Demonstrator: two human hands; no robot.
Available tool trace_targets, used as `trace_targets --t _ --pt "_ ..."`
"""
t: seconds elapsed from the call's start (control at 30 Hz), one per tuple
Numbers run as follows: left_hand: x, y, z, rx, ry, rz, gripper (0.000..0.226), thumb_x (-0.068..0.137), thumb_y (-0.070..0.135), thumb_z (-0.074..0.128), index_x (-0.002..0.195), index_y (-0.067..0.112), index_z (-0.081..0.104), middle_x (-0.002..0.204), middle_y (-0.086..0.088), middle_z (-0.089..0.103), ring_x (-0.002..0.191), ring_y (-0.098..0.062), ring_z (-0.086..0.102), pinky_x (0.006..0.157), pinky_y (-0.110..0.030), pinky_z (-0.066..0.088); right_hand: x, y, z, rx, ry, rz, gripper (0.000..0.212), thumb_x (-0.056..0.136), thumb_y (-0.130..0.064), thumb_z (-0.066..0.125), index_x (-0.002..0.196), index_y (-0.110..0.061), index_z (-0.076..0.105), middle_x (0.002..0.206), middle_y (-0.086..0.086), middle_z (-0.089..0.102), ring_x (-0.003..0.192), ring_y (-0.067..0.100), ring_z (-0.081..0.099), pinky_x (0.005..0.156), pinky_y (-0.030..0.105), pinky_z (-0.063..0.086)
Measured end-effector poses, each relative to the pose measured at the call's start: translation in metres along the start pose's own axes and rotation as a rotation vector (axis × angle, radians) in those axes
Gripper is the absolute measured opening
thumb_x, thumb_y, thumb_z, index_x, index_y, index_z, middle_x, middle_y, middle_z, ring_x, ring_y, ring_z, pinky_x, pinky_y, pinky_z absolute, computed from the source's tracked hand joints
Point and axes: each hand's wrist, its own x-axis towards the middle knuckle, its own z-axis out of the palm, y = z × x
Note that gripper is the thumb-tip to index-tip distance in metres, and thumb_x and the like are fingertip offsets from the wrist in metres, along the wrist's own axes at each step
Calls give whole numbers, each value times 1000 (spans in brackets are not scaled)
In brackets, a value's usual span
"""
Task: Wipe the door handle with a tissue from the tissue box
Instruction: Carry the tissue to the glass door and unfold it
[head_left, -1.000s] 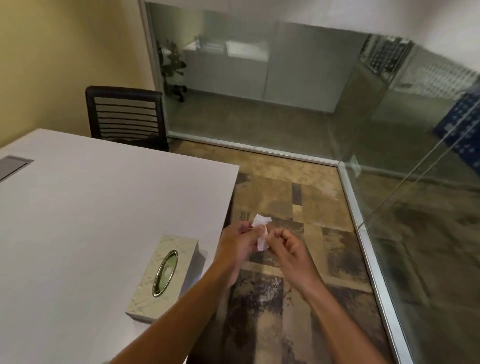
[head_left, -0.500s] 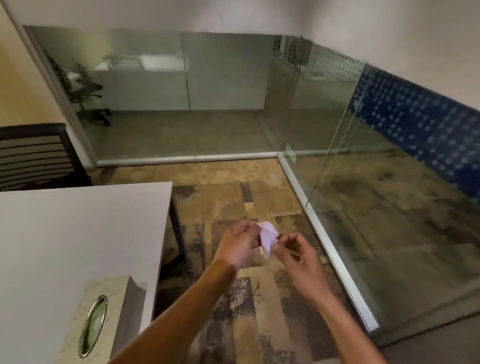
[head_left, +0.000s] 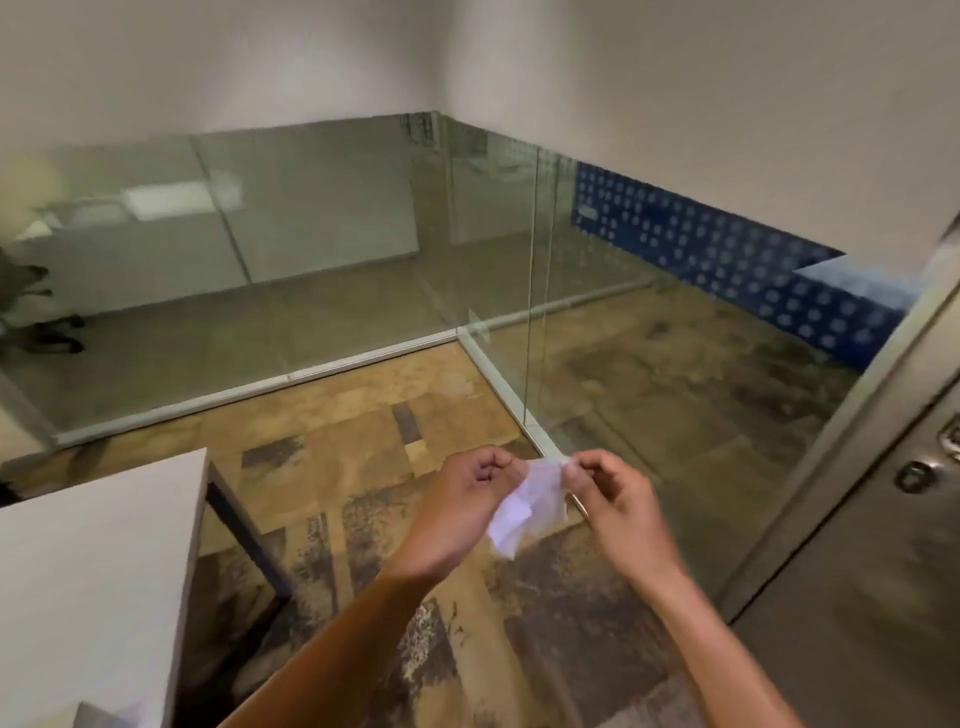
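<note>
White tissue (head_left: 530, 501) is in our hands, so the fetching step looks done. Left hand (head_left: 462, 512) is curled, fingers pressed together, pinching the tissue's left edge. Right hand (head_left: 610, 499) pinches its upper right corner between thumb and fingertips. The sheet hangs crumpled between the two, loose end drooping toward 6 o'clock, held in the air over the patterned floor (head_left: 363, 415).

Desk (head_left: 88, 571) corner sits at 8 o'clock, well apart from the hands. Only a sliver of something shows at the desk's bottom edge; we cannot tell whether it is the tissue box.

Metal door (head_left: 883, 597) fills the 4 o'clock side. Its hardware (head_left: 914, 475) shows at 3 o'clock near the frame edge: a round fitting, and a bit of what is probably the handle, cut off by the frame. Nothing touches it.

Our read: tissue drawn and being opened or folded. Wiping not yet begun; the reach to the handle and the wipe itself remain.
</note>
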Motion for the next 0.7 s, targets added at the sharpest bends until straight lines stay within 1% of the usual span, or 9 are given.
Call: trace_targets --t 0.03,0.1,0.2,0.27,0.33,0.43,0.53,0.63,0.7 --pt "6 3 12 -9 -11 12 18 100 25 61 86 24 73 83 9 76 76 -4 66 66 -11 47 1 0 -13 42 5 25 19 87 -46 62 91 -29 70 82 -4 72 78 10 64 77 31 51" --pt "16 9 37 -31 -17 42 21 102 19 58 85 21 70 76 14 68 70 -2 59 65 -15 43 2 -2 -37 116 2 63 21 91 -41 59 91 -22 68 80 5 69 77 16 61 77 37 48" --pt "31 17 78 -44 -35 92 22 103 18 56 83 19 64 73 11 60 69 -7 50 66 -24 37 0 -4 -71 205 62 130 21 96 -36 57 87 -20 67 78 7 62 72 17 53 68 35 43" --pt "39 23 106 -64 -64 106 20 102 20 57 83 19 66 74 8 63 68 -8 54 64 -25 40 -3 -5 -93 279 126 166 22 102 -28 53 89 -16 68 84 11 68 77 21 59 69 33 48" --pt "47 28 131 -52 -109 107 22 101 22 60 81 23 69 73 10 67 66 -5 57 61 -22 42 -7 -6 -115 380 192 211 25 103 -24 51 88 -18 70 91 14 72 82 25 65 73 36 52" --pt "58 33 159 -16 -262 121 33 97 34 66 67 23 71 56 14 56 48 0 44 49 -15 33 -15 -9 -149 461 295 257 31 104 -25 48 87 -23 73 96 16 76 86 25 73 72 37 58" --pt "73 35 178 12 -416 67 45 79 57 77 65 14 71 60 -5 50 43 -7 32 44 -21 23 -24 -10 -183 459 419 271 27 104 -25 49 92 -20 72 97 15 75 89 25 71 78 39 58" --pt "85 34 206 5 -448 36 36 77 49 78 71 13 75 59 2 58 48 -7 41 42 -15 35 -34 -12 -211 415 515 232 23 103 -24 50 104 -5 64 98 18 67 90 25 63 87 42 50" --pt "89 35 228 -66 -482 -52 32 90 41 67 84 11 76 70 7 71 63 -11 58 54 -16 50 -38 -13 -224 369 564 215 24 104 -20 48 106 0 61 91 16 68 85 23 62 80 38 51"
